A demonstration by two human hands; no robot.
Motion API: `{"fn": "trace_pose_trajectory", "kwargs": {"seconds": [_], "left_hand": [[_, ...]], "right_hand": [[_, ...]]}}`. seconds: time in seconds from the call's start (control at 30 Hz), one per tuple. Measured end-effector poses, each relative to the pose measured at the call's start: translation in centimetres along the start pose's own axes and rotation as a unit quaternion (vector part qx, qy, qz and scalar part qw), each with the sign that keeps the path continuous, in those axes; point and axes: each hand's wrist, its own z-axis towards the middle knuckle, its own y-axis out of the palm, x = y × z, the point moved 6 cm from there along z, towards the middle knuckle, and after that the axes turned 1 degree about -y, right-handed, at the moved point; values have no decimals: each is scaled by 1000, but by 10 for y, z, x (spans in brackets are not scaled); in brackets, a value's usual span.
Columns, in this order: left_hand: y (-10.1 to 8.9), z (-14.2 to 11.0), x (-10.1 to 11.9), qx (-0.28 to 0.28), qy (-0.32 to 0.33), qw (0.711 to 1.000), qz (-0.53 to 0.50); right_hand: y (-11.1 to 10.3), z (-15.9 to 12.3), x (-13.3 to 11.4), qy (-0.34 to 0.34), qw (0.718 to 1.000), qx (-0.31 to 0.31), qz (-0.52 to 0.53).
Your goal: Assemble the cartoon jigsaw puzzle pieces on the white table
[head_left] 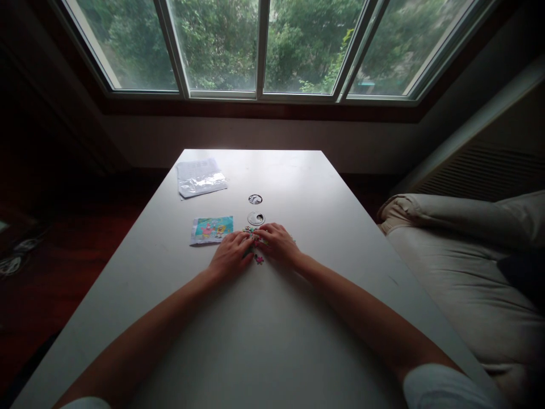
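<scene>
A small heap of colourful puzzle pieces [249, 229] lies on the white table [255, 329], partly hidden under my fingers. My left hand [230, 251] rests at the heap's left side, palm down with its fingers stretched out. From the right, my right hand [279, 243] lies over the pieces, its fingers extended too. A pink piece [259, 259] sits apart, just below the gap between both hands. Beside my left hand is a picture sheet [212, 229] with cartoon figures on a blue ground.
Toward the far left of the table lies a clear plastic bag [201, 177] with pale paper. Two round dark-and-silver discs [256, 218] are beyond the hands. A beige sofa [460, 272] stands to the right, and a window [259, 51] faces me.
</scene>
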Motion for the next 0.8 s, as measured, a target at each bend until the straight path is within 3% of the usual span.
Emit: {"fn": "trace_pose_trajectory", "kwargs": {"seconds": [0.23,0.5,0.8], "left_hand": [[-2,-2,-3,4,1,1000,-2],[-16,-22,-12,32,-5,999,-7],[-11,-23,-1,15,5,998,-55]], "right_hand": [[2,0,-3,9,998,29,-51],[-13,-16,-1,48,996,69,-5],[-7,-16,-3,41,998,46,26]]}}
